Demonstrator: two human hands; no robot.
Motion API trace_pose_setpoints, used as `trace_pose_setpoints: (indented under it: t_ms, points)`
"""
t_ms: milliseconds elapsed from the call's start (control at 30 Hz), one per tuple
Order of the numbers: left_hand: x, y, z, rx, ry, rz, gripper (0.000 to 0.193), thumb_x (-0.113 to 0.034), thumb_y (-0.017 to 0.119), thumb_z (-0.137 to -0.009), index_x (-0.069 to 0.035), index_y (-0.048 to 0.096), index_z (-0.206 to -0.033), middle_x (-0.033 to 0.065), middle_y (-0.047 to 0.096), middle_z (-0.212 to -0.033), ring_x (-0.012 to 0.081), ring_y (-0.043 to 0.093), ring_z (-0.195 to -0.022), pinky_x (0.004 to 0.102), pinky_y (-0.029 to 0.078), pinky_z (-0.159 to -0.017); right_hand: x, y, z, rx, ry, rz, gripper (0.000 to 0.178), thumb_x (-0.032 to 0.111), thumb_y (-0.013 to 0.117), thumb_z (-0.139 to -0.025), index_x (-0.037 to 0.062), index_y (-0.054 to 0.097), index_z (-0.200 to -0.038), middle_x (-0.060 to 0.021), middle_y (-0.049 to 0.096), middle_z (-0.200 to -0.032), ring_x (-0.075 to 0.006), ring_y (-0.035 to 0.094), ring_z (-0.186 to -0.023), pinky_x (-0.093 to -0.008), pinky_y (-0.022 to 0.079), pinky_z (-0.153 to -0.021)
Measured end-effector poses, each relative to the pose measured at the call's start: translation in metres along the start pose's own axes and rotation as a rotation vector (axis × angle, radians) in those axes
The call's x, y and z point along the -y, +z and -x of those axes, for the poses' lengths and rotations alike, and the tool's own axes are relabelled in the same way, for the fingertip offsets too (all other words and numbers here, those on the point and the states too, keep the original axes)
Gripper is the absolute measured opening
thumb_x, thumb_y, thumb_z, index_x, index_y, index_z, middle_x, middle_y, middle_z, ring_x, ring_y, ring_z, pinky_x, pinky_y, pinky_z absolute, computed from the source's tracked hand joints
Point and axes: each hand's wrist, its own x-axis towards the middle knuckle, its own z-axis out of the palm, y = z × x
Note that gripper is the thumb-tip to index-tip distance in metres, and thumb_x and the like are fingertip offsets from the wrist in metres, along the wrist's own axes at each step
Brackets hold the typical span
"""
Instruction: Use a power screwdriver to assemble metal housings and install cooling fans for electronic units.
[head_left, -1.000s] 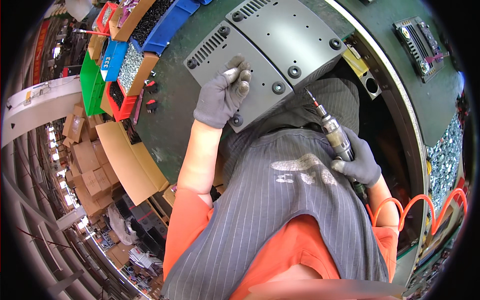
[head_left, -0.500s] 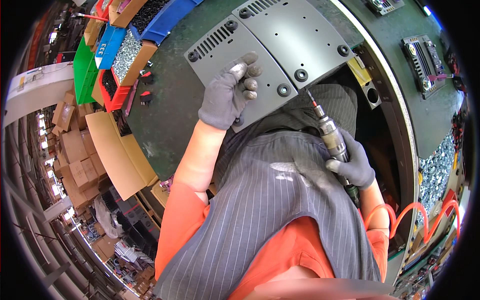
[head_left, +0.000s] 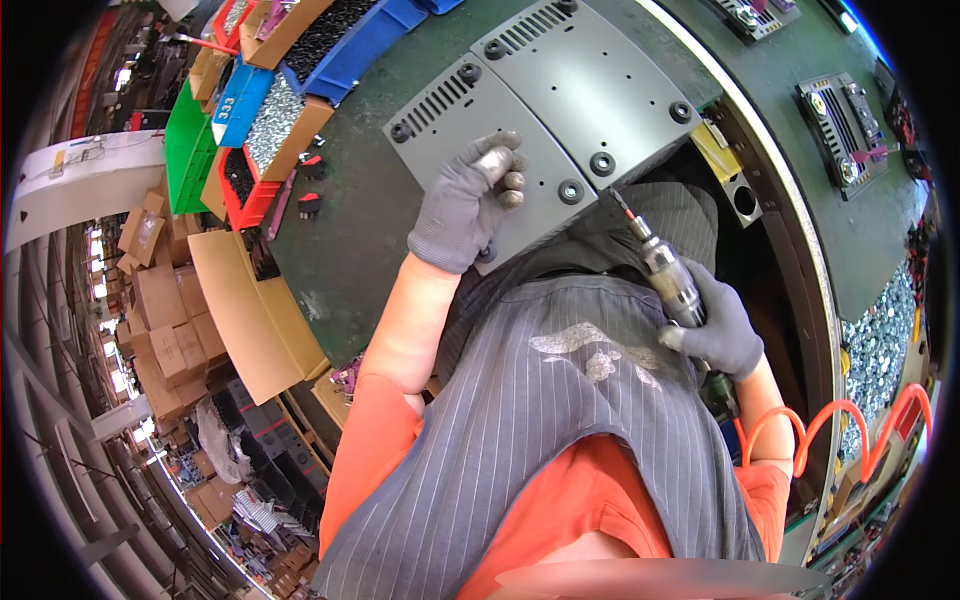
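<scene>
Two grey metal housings (head_left: pixel 570 75) lie side by side on the green bench, with vent slots and round black rubber feet (head_left: pixel 601 163) facing up. Over the left housing (head_left: pixel 530 150) hovers my left hand (head_left: pixel 462 205) in a dark grey glove, fingers curled and thumb pressed to them; whatever is inside is hidden. My right hand (head_left: pixel 722 325), gloved too, wraps round an air screwdriver (head_left: pixel 672 282). Its thin bit points up and left, close to the near corner where the housings meet. An orange coiled hose (head_left: pixel 800 440) runs by my right forearm.
Blue (head_left: pixel 355 50), red (head_left: pixel 248 205) and green bins (head_left: pixel 190 150) with black and silver screws stand at the back left. Small black-and-red parts (head_left: pixel 310 200) lie beside them. An open cardboard box (head_left: pixel 255 310) is at the bench's left edge. Slotted metal assemblies (head_left: pixel 840 130) sit at right.
The whole view has shifted slightly, the bench and bins now sitting a little lower and to the right. My left fingers are curled in more. My right hand keeps its grip on the screwdriver.
</scene>
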Motion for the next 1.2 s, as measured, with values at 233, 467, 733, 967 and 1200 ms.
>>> trace_pose_setpoints:
  t_ms: [233,467,733,967,1200]
  points:
    - [-0.001,0.0,0.02,0.128,-0.07,0.174,0.029,-0.02,0.055,-0.102,0.0,0.059,-0.123,0.0031,0.065,-0.087,0.0109,0.054,-0.069,0.0221,0.043,-0.056,0.042,0.01,-0.01,0.138,-0.118,-0.188,0.093,0.036,0.084,-0.061,-0.0011,0.049,-0.138,-0.011,0.065,-0.11,-0.0203,0.063,-0.097,-0.0329,0.048,-0.091]
    - [0.0,0.0,0.031,0.063,-0.06,0.224,0.032,-0.027,0.053,-0.104,0.0,0.058,-0.119,-0.0016,0.066,-0.08,0.005,0.043,-0.055,0.021,0.038,-0.052,0.064,0.033,-0.044,0.27,-0.194,-0.235,0.088,0.03,0.086,-0.064,-0.0005,0.049,-0.138,-0.0117,0.065,-0.108,-0.019,0.063,-0.095,-0.0334,0.049,-0.088]
    - [-0.008,0.004,0.041,-0.143,0.117,-0.462,0.034,-0.035,0.059,-0.1,-0.003,0.067,-0.107,-0.0034,0.059,-0.074,0.003,0.047,-0.056,0.0177,0.037,-0.049,0.071,0.035,-0.05,0.279,-0.264,-0.116,0.085,0.031,0.087,-0.065,0.0004,0.051,-0.136,-0.012,0.067,-0.108,-0.019,0.065,-0.093,-0.034,0.051,-0.086]
    - [-0.007,-0.015,0.086,0.177,0.117,-0.954,0.052,-0.053,0.062,-0.093,-0.003,0.071,-0.106,0.0077,0.071,-0.09,0.0173,0.067,-0.082,0.0315,0.053,-0.078,0.069,0.035,-0.045,0.317,-0.22,-0.172,0.089,0.034,0.087,-0.064,0.0006,0.05,-0.137,-0.0125,0.067,-0.111,-0.0222,0.065,-0.097,-0.035,0.05,-0.09]
    - [0.062,-0.035,0.096,-0.21,-0.163,-1.694,0.045,-0.05,0.054,-0.095,-0.007,0.068,-0.098,0.0186,0.069,-0.092,0.0376,0.066,-0.085,0.0473,0.052,-0.075,0.057,0.031,-0.047,0.334,-0.154,-0.243,0.095,0.039,0.087,-0.062,-0.0002,0.049,-0.139,-0.0131,0.063,-0.117,-0.0233,0.062,-0.105,-0.0359,0.047,-0.095]
